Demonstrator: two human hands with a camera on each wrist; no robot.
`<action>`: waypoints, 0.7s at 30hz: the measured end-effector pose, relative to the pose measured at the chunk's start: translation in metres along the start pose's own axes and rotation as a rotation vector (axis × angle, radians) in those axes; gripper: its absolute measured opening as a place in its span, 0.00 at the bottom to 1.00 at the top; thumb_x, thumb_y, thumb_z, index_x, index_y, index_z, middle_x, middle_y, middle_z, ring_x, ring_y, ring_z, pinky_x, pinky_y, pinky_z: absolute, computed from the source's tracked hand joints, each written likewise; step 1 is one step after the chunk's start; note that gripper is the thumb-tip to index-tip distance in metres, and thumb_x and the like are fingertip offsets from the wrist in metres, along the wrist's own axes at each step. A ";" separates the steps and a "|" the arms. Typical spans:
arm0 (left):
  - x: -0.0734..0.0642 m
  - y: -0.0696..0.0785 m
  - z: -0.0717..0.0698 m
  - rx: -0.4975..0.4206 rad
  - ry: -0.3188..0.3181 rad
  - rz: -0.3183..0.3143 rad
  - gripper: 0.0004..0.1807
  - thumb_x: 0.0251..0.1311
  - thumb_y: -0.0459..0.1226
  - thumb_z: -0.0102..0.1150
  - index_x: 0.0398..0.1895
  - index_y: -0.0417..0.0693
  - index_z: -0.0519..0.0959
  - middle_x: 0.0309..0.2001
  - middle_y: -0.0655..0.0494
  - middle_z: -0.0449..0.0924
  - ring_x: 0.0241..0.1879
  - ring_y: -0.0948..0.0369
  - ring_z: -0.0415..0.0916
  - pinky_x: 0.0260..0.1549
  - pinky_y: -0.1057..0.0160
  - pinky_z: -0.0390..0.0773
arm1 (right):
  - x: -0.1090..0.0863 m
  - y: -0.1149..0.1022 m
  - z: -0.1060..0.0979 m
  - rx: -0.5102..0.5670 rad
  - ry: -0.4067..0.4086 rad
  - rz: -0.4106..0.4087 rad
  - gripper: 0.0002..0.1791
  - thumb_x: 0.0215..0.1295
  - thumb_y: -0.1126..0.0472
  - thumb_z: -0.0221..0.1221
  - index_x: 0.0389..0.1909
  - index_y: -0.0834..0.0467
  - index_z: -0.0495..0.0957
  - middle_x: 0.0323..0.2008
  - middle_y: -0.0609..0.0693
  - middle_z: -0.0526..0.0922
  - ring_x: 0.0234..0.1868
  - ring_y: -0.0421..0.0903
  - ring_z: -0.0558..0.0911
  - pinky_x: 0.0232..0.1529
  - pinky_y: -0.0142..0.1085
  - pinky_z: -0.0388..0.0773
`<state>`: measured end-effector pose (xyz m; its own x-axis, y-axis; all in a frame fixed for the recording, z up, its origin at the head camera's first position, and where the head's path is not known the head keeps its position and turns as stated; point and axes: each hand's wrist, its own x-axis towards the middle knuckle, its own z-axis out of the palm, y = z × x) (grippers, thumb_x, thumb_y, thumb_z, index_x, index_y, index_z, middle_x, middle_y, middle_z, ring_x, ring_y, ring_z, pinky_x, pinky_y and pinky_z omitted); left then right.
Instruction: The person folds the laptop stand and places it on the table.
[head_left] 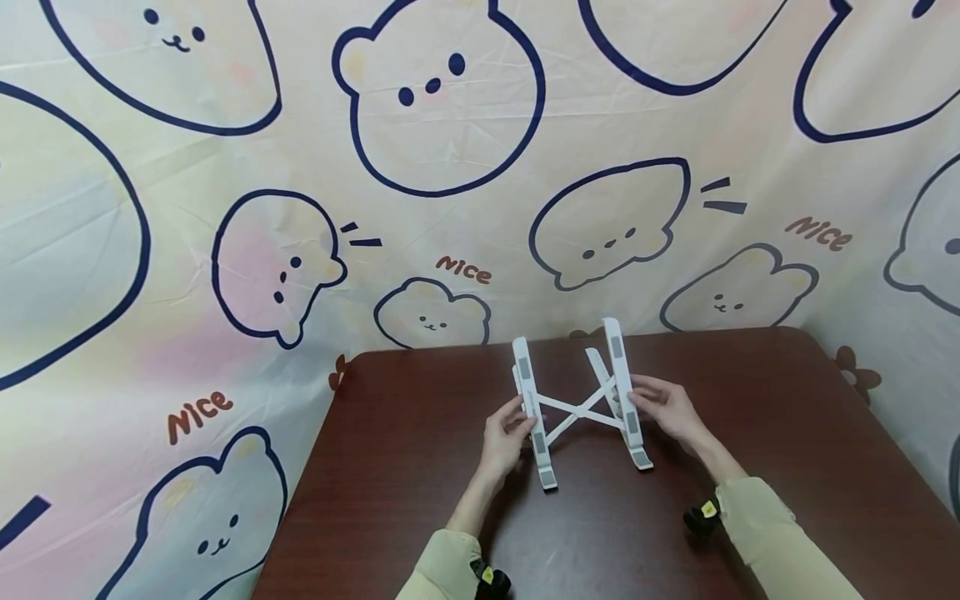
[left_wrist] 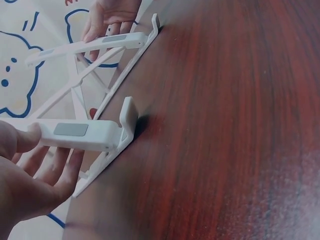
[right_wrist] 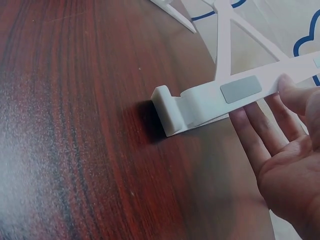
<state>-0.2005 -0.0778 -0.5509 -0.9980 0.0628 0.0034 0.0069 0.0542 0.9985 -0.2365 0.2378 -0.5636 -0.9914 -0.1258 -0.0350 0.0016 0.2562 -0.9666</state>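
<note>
A white folding laptop stand (head_left: 581,411) stands unfolded on the brown table, its two side arms joined by an X of thin bars. Grey pads line the upper arms, and each front end has an upturned lip. My left hand (head_left: 504,442) grips the left arm, thumb on top and fingers beneath, as the left wrist view shows. On the other side, my right hand (head_left: 667,408) holds the right arm the same way, with the thumb at its edge and the fingers (right_wrist: 257,130) under it. Both front lips sit close over the tabletop.
The dark wood-grain table (head_left: 420,517) spreads around the stand, with its far edge just behind it. A pale cloth (head_left: 442,225) printed with cartoon bears hangs behind and at both sides. Black wrist devices (head_left: 491,579) show at the sleeves.
</note>
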 end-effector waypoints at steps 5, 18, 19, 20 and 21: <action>0.003 -0.001 0.001 0.013 0.016 0.013 0.28 0.75 0.24 0.62 0.76 0.28 0.73 0.51 0.27 0.89 0.49 0.39 0.91 0.42 0.59 0.92 | -0.001 0.001 0.002 0.019 0.012 0.001 0.30 0.83 0.63 0.61 0.78 0.73 0.69 0.63 0.76 0.84 0.41 0.29 0.89 0.45 0.31 0.91; 0.009 -0.004 0.001 0.044 0.051 0.022 0.28 0.75 0.25 0.61 0.76 0.31 0.74 0.51 0.28 0.90 0.48 0.45 0.91 0.44 0.66 0.88 | -0.005 -0.001 0.009 0.082 0.050 -0.020 0.30 0.82 0.67 0.61 0.77 0.76 0.67 0.64 0.78 0.81 0.40 0.27 0.89 0.44 0.31 0.91; 0.010 -0.004 0.001 0.048 0.054 0.025 0.27 0.75 0.25 0.61 0.76 0.32 0.74 0.50 0.28 0.90 0.48 0.45 0.91 0.45 0.68 0.86 | -0.005 0.000 0.010 0.092 0.055 -0.027 0.30 0.82 0.67 0.61 0.76 0.77 0.67 0.63 0.78 0.82 0.39 0.28 0.89 0.43 0.31 0.91; 0.010 -0.005 0.000 0.052 0.057 0.029 0.27 0.75 0.25 0.61 0.76 0.32 0.74 0.50 0.28 0.90 0.48 0.45 0.91 0.45 0.69 0.86 | -0.005 0.000 0.011 0.098 0.059 -0.034 0.29 0.82 0.68 0.61 0.76 0.77 0.67 0.62 0.78 0.83 0.39 0.28 0.89 0.43 0.32 0.91; 0.010 -0.004 0.000 0.049 0.061 0.029 0.27 0.75 0.24 0.61 0.76 0.32 0.75 0.50 0.28 0.90 0.48 0.44 0.91 0.45 0.70 0.85 | -0.005 0.000 0.012 0.102 0.064 -0.039 0.29 0.81 0.69 0.61 0.76 0.78 0.68 0.61 0.77 0.83 0.39 0.28 0.90 0.43 0.32 0.92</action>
<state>-0.2108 -0.0773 -0.5550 -0.9993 0.0046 0.0368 0.0371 0.1025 0.9940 -0.2295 0.2271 -0.5666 -0.9973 -0.0717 0.0166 -0.0275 0.1535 -0.9878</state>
